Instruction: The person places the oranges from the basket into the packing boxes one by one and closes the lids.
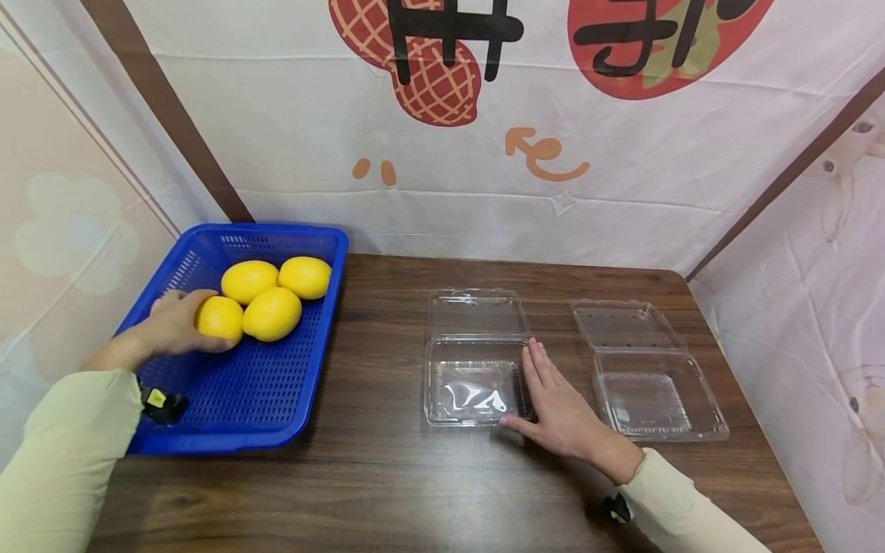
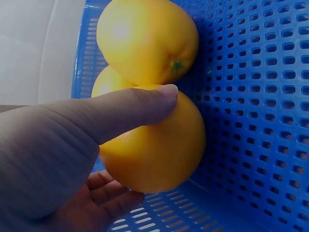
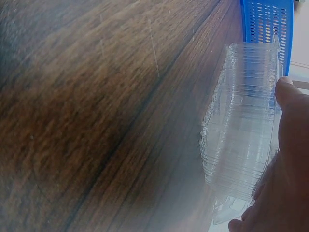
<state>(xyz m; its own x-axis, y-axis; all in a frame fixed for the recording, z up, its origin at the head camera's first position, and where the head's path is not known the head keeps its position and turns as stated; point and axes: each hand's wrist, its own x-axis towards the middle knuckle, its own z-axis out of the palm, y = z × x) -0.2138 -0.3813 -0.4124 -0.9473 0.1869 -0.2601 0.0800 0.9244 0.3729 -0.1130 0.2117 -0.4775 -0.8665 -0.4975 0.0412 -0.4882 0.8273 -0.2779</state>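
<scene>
In the blue basket (image 1: pixel 313 384), my left hand (image 1: pixel 181 319) grips the leftmost yellow citrus fruit (image 1: pixel 221 321). Its thumb lies across the top of the fruit (image 2: pixel 161 154) in the left wrist view, with fingers curled round the far side. Several more fruits (image 1: pixel 273 315) sit against it; one (image 2: pixel 147 41) shows a green stem end. My right hand (image 1: pixel 561 411) rests with straight fingers along the right rim of an open clear plastic clamshell box (image 1: pixel 477 388). In the right wrist view, the thumb is at the rim of that box (image 3: pixel 241 121).
A second open clear clamshell box (image 1: pixel 646 403) stands to the right of my right hand. Both lids lean toward the back of the brown wooden table (image 1: pixel 387 476). A printed cloth (image 1: pixel 290 138) hangs behind the table, with further cloth at both sides.
</scene>
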